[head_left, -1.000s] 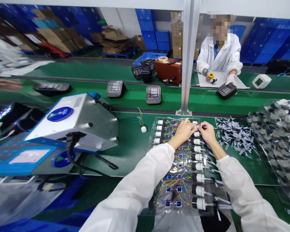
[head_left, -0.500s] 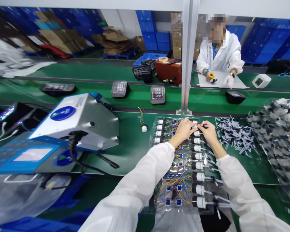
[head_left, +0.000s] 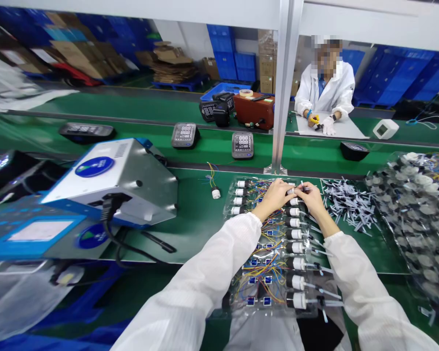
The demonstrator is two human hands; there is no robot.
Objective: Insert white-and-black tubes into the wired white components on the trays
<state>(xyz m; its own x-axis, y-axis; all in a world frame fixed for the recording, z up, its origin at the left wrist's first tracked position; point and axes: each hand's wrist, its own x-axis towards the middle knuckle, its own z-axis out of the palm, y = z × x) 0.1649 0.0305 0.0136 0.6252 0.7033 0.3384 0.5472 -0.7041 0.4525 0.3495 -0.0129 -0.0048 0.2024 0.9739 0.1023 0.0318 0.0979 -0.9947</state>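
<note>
Right hand pinches a pale tube beside the left hand's fingertips, over the clear tray's far end. Fingers hide whether the left grips anything; its sleeve covers some tray.

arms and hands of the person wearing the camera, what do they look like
The left sleeve and right sleeve are white, loose and wrinkled, with gathered cuffs. The left hand and right hand show no gloves.
</note>
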